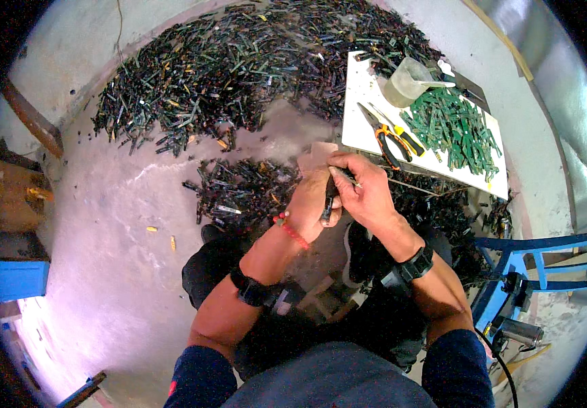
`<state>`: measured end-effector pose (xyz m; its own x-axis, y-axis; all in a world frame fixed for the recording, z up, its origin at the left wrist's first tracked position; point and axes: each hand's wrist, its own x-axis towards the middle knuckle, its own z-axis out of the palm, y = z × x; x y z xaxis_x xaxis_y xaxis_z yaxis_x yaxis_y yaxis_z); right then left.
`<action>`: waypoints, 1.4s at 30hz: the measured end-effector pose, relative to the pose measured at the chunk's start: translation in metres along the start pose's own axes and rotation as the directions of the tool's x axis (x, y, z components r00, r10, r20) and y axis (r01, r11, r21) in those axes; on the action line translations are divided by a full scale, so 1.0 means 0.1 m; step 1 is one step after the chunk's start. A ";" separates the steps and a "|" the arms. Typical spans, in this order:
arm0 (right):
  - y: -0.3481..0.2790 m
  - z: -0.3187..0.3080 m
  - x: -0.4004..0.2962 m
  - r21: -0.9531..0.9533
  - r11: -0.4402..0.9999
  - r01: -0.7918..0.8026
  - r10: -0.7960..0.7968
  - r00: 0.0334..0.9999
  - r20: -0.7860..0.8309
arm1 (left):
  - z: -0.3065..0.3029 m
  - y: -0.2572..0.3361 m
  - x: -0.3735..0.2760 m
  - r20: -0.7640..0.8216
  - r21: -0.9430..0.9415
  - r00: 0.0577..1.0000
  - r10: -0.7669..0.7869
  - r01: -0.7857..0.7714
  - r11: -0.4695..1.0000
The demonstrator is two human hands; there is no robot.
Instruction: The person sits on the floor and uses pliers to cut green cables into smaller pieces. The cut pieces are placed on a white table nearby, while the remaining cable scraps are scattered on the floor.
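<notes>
Above my lap, my left hand is closed around a narrow black plastic piece, whose lower end shows by the fingertips. My right hand pinches the upper part of the same piece with thumb and fingers. A small thin tip juts out beneath the right thumb; what it belongs to is not clear. Just beyond the hands is a pale flat piece, blurred. To the right, a white board bears long-nose pliers with orange and black handles, a yellow and black handled tool and many green circuit board strips.
A translucent measuring jug stands on the board. A large heap of dark strip-shaped parts spreads along the wall, with a smaller heap nearer me. At right is a blue chair; a black cable curves below it. Yellow strips lie on the floor.
</notes>
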<state>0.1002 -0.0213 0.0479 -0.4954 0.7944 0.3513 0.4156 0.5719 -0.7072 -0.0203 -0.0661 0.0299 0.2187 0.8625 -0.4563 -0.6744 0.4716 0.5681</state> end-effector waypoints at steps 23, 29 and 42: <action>0.26 0.01 0.04 0.351 0.898 -0.264 0.321 0.940 -0.114 | 0.01 0.06 -0.04 0.005 -0.089 1.000 0.006 -0.006 0.996; 0.00 -0.08 0.09 0.025 0.997 0.071 -0.065 0.979 -0.191 | 0.00 0.13 -0.05 -0.038 -0.055 0.997 -0.065 0.063 0.996; -0.02 -0.10 0.08 -0.228 0.922 0.312 -0.342 0.933 -0.108 | 0.03 0.04 -0.09 0.097 0.100 0.982 0.162 -0.172 0.980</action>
<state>0.1034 -0.0136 0.0582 -0.5224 0.5677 0.6362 0.4024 0.8220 -0.4030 -0.0228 -0.0715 0.0378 0.1739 0.9412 -0.2895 -0.6283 0.3324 0.7033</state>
